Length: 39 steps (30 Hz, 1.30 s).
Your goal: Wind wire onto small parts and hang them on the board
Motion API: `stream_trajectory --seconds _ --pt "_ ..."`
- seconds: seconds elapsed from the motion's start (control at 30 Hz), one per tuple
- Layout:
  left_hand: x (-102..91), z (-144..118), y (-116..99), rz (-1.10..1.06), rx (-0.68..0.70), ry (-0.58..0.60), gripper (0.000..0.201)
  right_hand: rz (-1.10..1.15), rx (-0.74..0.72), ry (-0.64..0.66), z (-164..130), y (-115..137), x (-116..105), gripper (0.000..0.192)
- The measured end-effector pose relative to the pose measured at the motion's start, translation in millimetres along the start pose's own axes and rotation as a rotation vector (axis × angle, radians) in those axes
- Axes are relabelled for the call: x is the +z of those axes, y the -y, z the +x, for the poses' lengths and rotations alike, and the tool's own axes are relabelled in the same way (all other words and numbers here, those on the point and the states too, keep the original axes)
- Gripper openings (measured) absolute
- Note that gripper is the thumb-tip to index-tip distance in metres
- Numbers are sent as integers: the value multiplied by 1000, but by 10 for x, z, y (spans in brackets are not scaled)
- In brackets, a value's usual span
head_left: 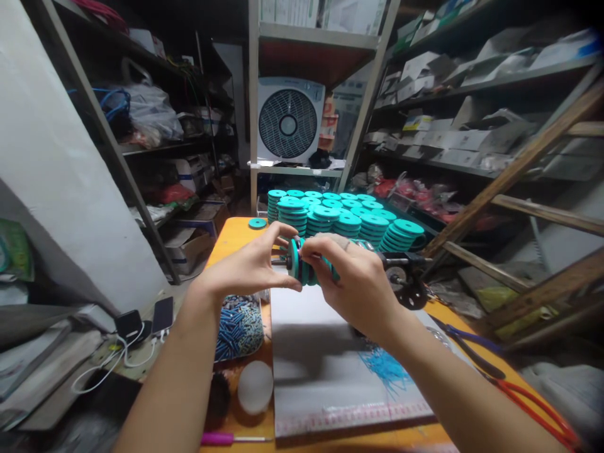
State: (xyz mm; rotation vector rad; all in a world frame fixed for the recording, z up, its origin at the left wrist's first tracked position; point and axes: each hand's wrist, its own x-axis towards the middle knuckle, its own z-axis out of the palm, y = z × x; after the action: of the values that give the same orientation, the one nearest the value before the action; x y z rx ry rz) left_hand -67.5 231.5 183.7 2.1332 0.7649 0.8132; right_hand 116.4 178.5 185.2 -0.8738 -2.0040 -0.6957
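Note:
In the head view, several round teal spools (295, 259) sit side by side on a horizontal metal rod above the white board (306, 352). My left hand (250, 264) has its thumb and fingers curved round the rim of the end spool. Over the row, my right hand (352, 274) is closed, thumb and index finger pinched beside that spool. Whatever lies between those fingertips is hidden. A black metal bracket (410, 286) carries the rod's right side. Behind my hands stand stacks of teal spools (325, 217), with one loose teal spool (257, 223) lying flat at their left.
A tray of small blue and grey parts (240, 327), a white round lid (255, 387) and a purple-handled screwdriver (219, 438) lie left of the board. Blue strands (384, 368) rest on it. Red-handled pliers (533, 406) lie at right. A fan (289, 123) stands behind.

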Motion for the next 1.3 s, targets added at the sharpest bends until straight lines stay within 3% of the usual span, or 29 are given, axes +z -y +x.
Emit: stream_trajectory --seconds 0.3,0.67,0.83,0.97,1.17,1.3 --pt "-15 -21 -13 23 -16 18 59 40 -19 143 -3 -121 -93 16" --pt "15 -5 -9 -6 19 -7 56 -89 -178 131 -91 -131 -57 20" --pt "2 -9 -6 1 21 5 59 -50 -119 44 -151 -129 -67 31" --pt "-8 -14 -10 22 19 5 56 -107 -188 32 -251 -155 -51 34" --pt "10 -4 -20 56 -13 12 56 -87 -198 64 -310 -167 19 35" --pt "-1 -14 -26 70 -25 20 56 -97 -239 153 -299 -149 -130 41"
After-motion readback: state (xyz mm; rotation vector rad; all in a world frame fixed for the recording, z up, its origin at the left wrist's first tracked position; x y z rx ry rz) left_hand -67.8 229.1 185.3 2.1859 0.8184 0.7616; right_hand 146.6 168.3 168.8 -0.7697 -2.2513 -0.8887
